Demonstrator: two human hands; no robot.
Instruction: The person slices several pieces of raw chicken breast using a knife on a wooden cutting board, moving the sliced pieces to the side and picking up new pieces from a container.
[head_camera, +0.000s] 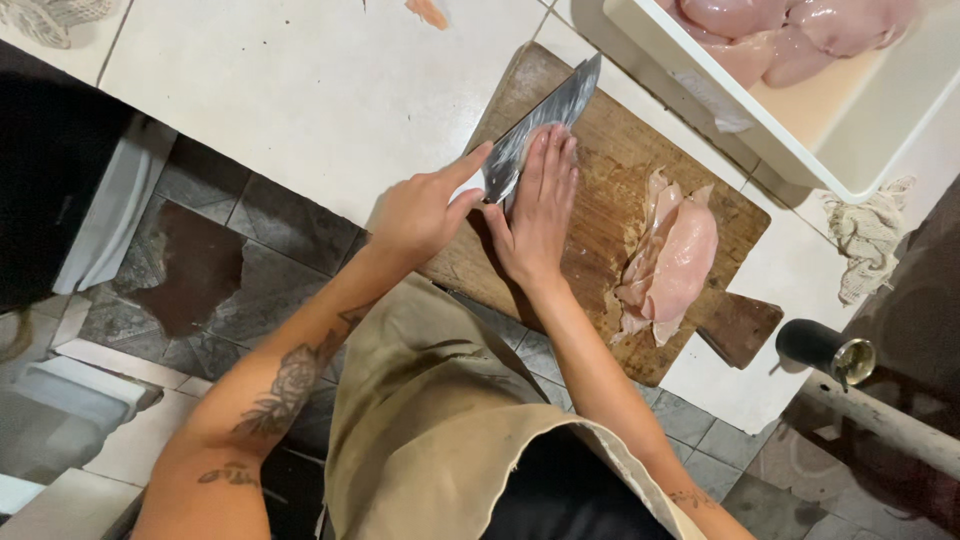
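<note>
My left hand grips the handle of a large kitchen knife. Its wide grey blade lies across the far left part of a worn wooden cutting board. My right hand rests flat, palm down and fingers straight, against the right side of the blade. Whatever lies under the palm is hidden. To the right on the board sits a pile of raw, pale pink chicken breast pieces, a hand's width from my right hand.
A white plastic tub with more raw chicken stands at the top right on the white tiled counter. A crumpled cloth and a dark cylindrical container lie right of the board. My beige apron hangs below, over the grey floor tiles.
</note>
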